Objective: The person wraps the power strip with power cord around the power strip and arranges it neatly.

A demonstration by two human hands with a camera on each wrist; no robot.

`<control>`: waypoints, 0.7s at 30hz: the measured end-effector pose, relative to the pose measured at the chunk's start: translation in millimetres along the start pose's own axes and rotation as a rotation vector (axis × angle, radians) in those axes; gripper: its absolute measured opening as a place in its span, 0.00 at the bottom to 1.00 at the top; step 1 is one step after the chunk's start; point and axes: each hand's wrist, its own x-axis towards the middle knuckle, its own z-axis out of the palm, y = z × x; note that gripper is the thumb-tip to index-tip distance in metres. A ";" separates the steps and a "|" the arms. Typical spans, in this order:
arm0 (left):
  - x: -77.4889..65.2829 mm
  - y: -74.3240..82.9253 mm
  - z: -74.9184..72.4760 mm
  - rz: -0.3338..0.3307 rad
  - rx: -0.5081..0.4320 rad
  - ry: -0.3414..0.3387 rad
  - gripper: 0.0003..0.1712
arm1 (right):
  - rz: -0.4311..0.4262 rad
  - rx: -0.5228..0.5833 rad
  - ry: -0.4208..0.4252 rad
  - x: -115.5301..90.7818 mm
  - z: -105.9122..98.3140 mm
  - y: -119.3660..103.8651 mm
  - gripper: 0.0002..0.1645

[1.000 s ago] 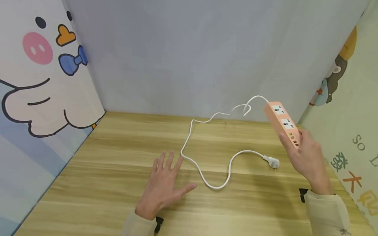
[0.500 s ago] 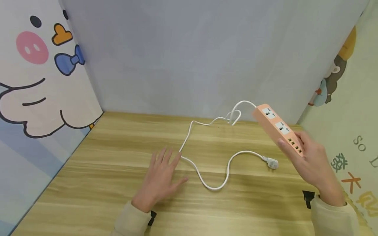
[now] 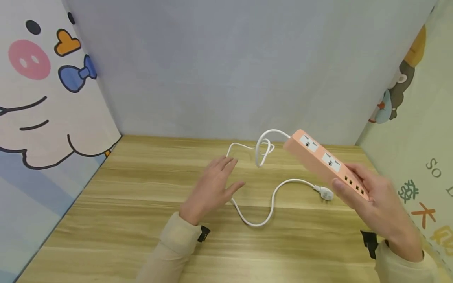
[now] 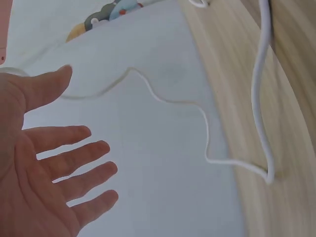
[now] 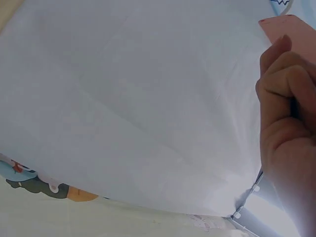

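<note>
My right hand (image 3: 378,204) grips the near end of a pink power strip (image 3: 320,159), raised above the table and tilted up to the left. Two white socket panels and several USB ports show on its face. From its far end a white cord (image 3: 272,131) loops down toward the back of the table, then bends forward to a white plug (image 3: 326,193) lying on the wood. Over the left part of the cord my left hand (image 3: 214,184) hovers, its fingers apart and holding nothing. The left wrist view shows that palm (image 4: 34,182) beside the cord.
The wooden table (image 3: 124,220) meets a grey back wall (image 3: 212,70). A printed panel with a cartoon duck (image 3: 63,118) stands at the left, and a pale green printed panel (image 3: 424,137) at the right.
The power strip has come nearer and swung leftward in my right hand, and its cord loop shifted left with it. My left hand has lifted and moved forward and right, over the cord.
</note>
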 end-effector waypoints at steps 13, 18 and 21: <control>15.6 3.1 8.9 0.014 -0.475 0.165 0.23 | -0.087 0.174 -0.192 -6.1 7.8 -17.6 0.28; 16.2 5.0 7.5 0.065 -0.580 0.177 0.14 | -0.106 0.192 -0.246 -6.2 10.1 -20.8 0.28; 15.0 6.9 8.8 0.056 -0.610 0.090 0.13 | -0.122 0.215 -0.261 -5.8 13.3 -18.9 0.28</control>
